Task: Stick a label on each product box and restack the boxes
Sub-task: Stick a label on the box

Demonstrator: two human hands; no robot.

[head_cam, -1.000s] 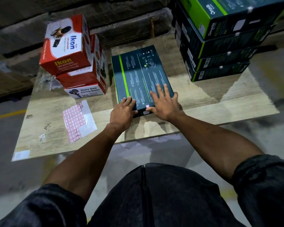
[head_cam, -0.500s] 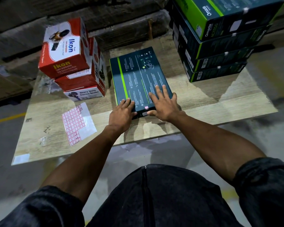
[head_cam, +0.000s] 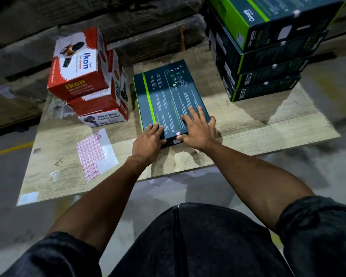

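1. Dark teal flat box (head_cam: 169, 100), printed face up, lies on the pale wood-grain surface (head_cam: 268, 124) near its middle. Long axis runs from the near edge away from the person, leaning slightly left at the far end; a bright green stripe runs along its left side.
2. Small pink label (head_cam: 178, 133) sits on the box's near edge, between the two hands.
3. Left hand (head_cam: 148, 141): palm down, fingers curled over the near left corner of the box, pressing it, not lifting.
4. Right hand (head_cam: 198, 130): flat and spread, fingers laid on the near right part of the top face, thumb at the near edge just beside the label. Nothing gripped.
5. Both forearms reach forward, bare below dark rolled sleeves.
6. Label sheet (head_cam: 95, 154), pink-and-white grid on clear backing, lies flat on the surface to the left of the left hand, apart from the box.
7. Red and white boxes (head_cam: 88, 84), marked "Ikon", stacked unevenly just left of the flat box.
8. Stack of dark boxes with green edges (head_cam: 264, 56), four high, stands at the far right, apart from the flat box.
9. Grey concrete floor (head_cam: 4, 186) surrounds the surface.
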